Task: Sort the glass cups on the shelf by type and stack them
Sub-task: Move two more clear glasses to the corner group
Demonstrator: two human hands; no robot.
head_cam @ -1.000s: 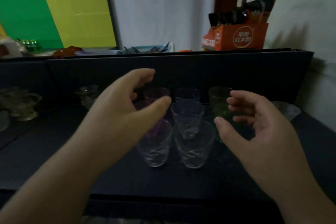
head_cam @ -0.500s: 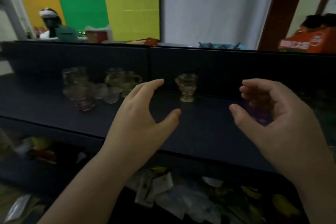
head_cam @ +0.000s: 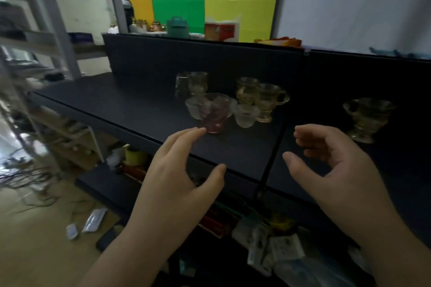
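Both hands are empty: my left hand (head_cam: 179, 177) has fingers spread, nearly reaching the pink glass cup (head_cam: 214, 113) on the black shelf (head_cam: 130, 102); right hand (head_cam: 326, 165) loosely curled. Amber handled cups (head_cam: 268, 101) sit behind.

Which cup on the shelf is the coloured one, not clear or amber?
The pink cup, at the front of the cluster, just beyond the left hand. The cups around it are clear or amber.
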